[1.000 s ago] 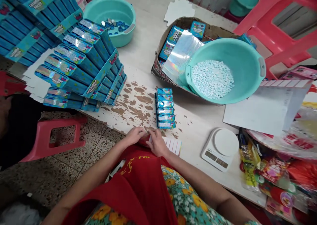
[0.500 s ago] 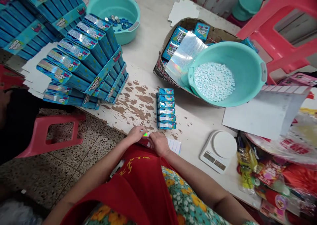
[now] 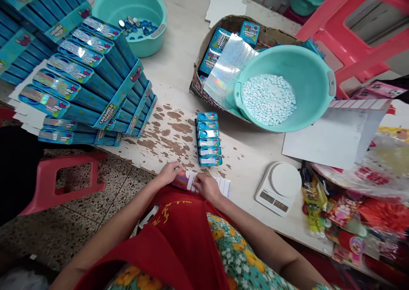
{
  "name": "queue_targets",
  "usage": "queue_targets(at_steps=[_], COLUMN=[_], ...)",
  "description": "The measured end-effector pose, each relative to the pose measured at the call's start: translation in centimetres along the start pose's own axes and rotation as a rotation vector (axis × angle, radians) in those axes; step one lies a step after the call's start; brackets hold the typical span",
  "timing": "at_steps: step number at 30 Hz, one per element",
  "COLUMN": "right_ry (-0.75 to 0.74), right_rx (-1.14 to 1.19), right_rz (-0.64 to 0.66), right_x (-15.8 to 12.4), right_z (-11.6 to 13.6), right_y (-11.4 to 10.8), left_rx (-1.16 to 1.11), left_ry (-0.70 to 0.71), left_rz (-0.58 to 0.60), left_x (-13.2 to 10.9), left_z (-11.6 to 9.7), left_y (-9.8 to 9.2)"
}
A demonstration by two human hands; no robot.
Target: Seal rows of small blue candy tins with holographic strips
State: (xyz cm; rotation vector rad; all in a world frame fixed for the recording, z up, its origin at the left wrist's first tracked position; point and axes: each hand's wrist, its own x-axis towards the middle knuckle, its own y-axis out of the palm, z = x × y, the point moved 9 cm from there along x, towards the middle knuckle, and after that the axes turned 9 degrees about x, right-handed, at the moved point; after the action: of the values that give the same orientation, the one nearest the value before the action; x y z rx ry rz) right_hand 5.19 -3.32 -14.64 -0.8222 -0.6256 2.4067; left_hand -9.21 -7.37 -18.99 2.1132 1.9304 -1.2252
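Note:
At the table's front edge lies a shiny holographic sticker sheet (image 3: 182,180) with pale strips on it. My left hand (image 3: 168,173) pinches its left end with closed fingers. My right hand (image 3: 207,187) is on the right part, fingertips pressed together at the strips; whether a sticker has come loose between them is too small to see. Just beyond my hands stands a short row of blue candy boxes (image 3: 209,143). Silvery strips cover the tops of the nearer boxes, while the farther ones show bare blue tops.
Stacked trays of blue candy boxes (image 3: 105,90) fill the left. Behind them is a teal basin (image 3: 140,47) with small round pieces. A carton (image 3: 200,79) and a teal basin of pale candies (image 3: 315,90) stand beyond. On the right are a white scale (image 3: 281,185) and wrapped sweets (image 3: 345,211).
My hands have moved slightly apart, and more of the sticker sheet shows between them. The whole view has shifted a little, moving the table's things leftward.

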Motion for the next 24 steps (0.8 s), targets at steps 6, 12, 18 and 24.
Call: queue_targets(at_steps=[6,12,18,24], right_ry=[0.136,0.238,0.024,0.041], right_rx=[-0.206,-0.187,0.098,0.217], right_rz=[-0.061,-0.176,-0.257,-0.329], right_x=[0.0,0.2,-1.7,-2.9], right_z=[-3.5,-4.9,-3.7,-4.1], right_y=[1.1,-0.6,-2.5,-5.0], left_rx=[0.102,0.14,0.132,0.145], left_ry=[-0.032,-0.048,-0.047,-0.074], left_rz=[-0.014,-0.031,-0.031,-0.047], left_x=[0.0,0.0,0.1,0.3], left_z=[-0.4,-0.3,0.2,0.6], left_y=[0.1,0.3,0.3,0.3])
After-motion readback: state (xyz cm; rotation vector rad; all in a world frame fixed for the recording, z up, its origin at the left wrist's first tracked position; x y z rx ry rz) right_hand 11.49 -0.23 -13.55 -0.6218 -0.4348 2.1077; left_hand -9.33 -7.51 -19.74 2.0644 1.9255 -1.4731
